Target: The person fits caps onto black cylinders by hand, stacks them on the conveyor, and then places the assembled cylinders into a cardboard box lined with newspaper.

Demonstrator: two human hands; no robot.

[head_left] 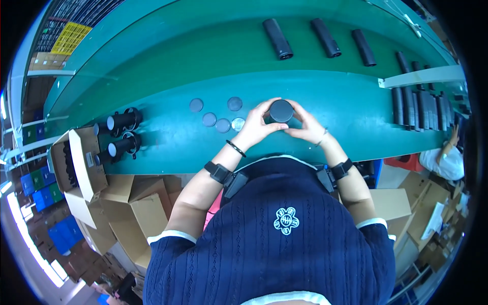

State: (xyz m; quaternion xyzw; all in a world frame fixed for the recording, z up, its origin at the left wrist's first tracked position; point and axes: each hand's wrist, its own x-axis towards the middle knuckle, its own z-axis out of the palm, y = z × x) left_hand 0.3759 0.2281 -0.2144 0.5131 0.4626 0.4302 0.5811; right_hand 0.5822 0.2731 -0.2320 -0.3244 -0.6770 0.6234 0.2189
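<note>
Both my hands are closed around a black cylinder [281,111] with a flat round end, which I see end-on above the near part of the table. My left hand [258,124] grips its left side, the thumb across the near edge. On the opposite side the fingers of my right hand [306,125] curl round it. The cylinder's length below the top is hidden. Beside my left hand lie several flat round discs: a grey disc [234,103], a dark disc [209,119] and a paler, shinier disc [238,124] closest to the wrist.
Black tubes [278,39] lie spaced along the green far strip [178,48]. More tubes [427,109] stand packed at right, near a white metal bar [424,75]. Black cylindrical parts [123,121] and an open cardboard box [84,162] are at left. A co-worker [443,161] sits at far right.
</note>
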